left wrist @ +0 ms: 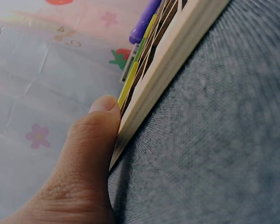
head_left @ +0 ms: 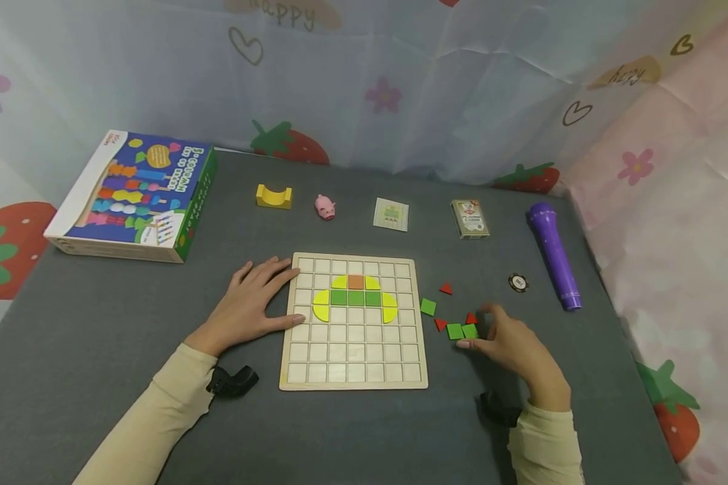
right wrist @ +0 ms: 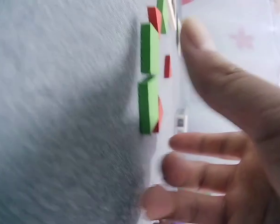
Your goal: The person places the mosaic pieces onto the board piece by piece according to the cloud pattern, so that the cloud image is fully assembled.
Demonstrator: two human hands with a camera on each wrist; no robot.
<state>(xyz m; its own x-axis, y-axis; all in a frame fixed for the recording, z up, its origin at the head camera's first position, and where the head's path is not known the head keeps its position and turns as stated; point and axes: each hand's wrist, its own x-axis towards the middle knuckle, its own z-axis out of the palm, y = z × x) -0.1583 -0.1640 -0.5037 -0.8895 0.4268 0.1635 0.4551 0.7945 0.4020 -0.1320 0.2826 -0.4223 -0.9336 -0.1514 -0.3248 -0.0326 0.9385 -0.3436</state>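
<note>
A wooden grid board (head_left: 353, 386) lies flat on the grey table. On it, yellow rounded pieces (head_left: 321, 306), green squares (head_left: 356, 298) and an orange square (head_left: 355, 282) form a pattern. My left hand (head_left: 249, 303) rests at the board's left edge, fingers spread; in the left wrist view its thumb (left wrist: 91, 140) touches the board's side (left wrist: 151, 88). My right hand (head_left: 516, 343) hovers over loose tiles right of the board, thumb and fingers apart. Near it are green square tiles (head_left: 455, 331) and red triangles (head_left: 440, 325). In the right wrist view, nothing shows between its fingers and the green tile (right wrist: 148, 107).
At the back stand a yellow curved block (head_left: 274, 198), a pink pig figure (head_left: 325, 207), a pattern card (head_left: 391, 215) and a playing card box (head_left: 470, 219). A purple microphone-shaped stick (head_left: 555, 256) and a black chip (head_left: 518, 283) lie right; a game box (head_left: 136, 195) lies left.
</note>
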